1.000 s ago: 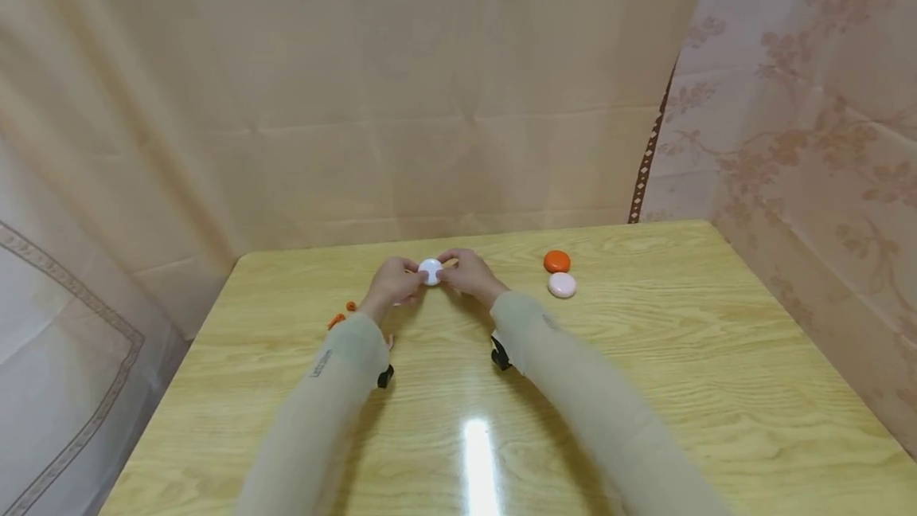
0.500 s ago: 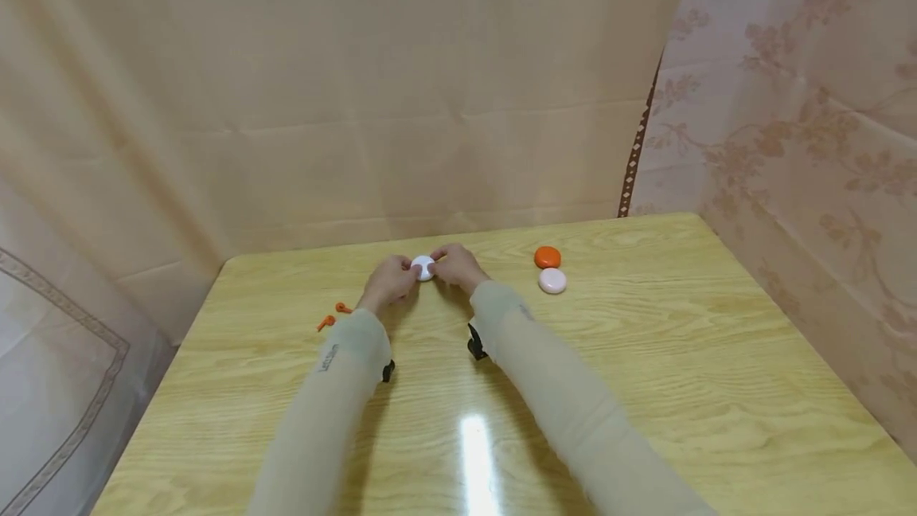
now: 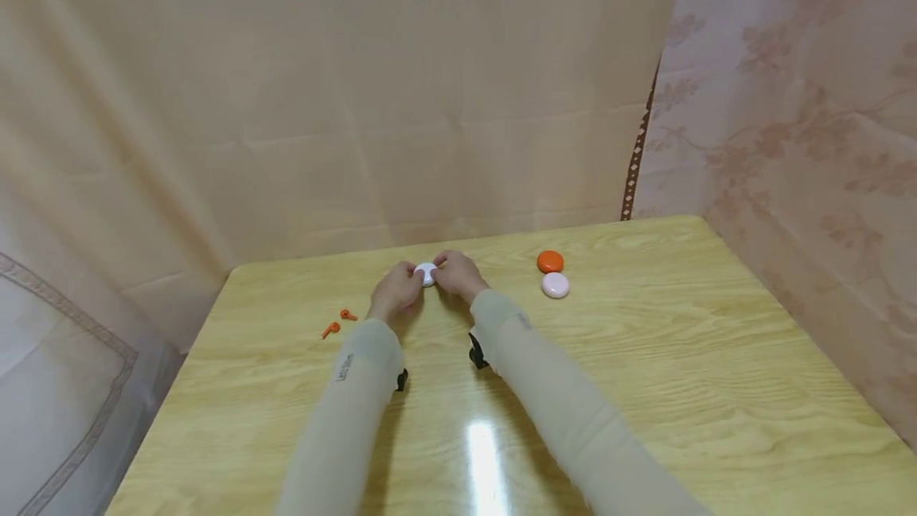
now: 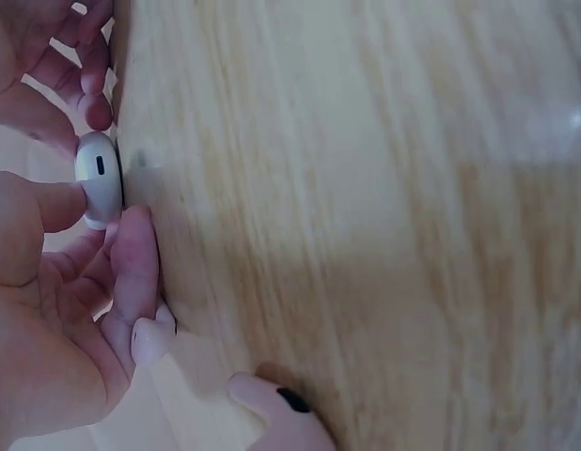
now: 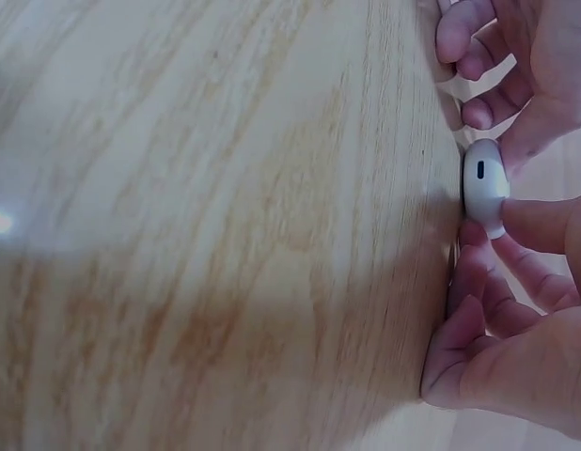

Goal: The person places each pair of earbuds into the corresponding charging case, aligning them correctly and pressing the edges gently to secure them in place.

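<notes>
On the table (image 3: 645,388), earbuds (image 3: 333,328) lie left of the case (image 3: 426,274), two other cases (image 3: 555,286) to its right.

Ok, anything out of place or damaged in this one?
I see no spill or damage. Slightly odd: two orange earbuds lie loose on the table, left of the left hand, apart from the round orange case off to the right.
</notes>
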Motion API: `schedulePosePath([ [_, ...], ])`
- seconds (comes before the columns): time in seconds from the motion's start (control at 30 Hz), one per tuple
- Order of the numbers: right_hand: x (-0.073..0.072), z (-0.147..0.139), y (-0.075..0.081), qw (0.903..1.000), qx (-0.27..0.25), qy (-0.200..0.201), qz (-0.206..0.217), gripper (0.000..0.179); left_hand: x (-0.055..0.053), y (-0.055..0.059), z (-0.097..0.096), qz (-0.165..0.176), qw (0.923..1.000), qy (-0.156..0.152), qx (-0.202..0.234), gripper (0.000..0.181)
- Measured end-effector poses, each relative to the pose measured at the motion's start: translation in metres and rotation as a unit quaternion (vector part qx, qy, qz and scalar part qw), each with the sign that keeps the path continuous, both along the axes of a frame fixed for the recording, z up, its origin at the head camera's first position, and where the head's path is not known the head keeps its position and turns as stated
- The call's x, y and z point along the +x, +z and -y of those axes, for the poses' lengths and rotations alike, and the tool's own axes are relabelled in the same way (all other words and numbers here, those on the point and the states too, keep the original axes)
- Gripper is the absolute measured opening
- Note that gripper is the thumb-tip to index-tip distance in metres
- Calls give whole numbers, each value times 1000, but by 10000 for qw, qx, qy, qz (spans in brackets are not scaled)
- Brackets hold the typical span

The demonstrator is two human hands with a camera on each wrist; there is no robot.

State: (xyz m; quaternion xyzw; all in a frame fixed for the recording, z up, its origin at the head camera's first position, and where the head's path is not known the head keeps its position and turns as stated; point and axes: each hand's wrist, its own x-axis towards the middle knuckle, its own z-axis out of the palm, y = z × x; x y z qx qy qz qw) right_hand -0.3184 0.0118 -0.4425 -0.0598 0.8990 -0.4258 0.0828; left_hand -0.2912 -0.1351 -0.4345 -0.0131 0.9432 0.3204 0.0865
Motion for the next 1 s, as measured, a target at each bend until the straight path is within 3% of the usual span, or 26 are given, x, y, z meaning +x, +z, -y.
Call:
schedulePosePath([
  [0.4, 1, -4, -1, 9992, -388, 8, 83, 29, 1, -4, -2, -29, 10000, 75, 44, 44],
  [0.7, 2, -5, -3, 9992, -389, 41, 117, 29, -1, -5, 0, 99, 9999, 81, 30, 46],
  [1.0, 2, -13, -4, 9978, -619, 195, 129, 37, -4, -7, -3, -61, 9999, 153, -46, 47],
])
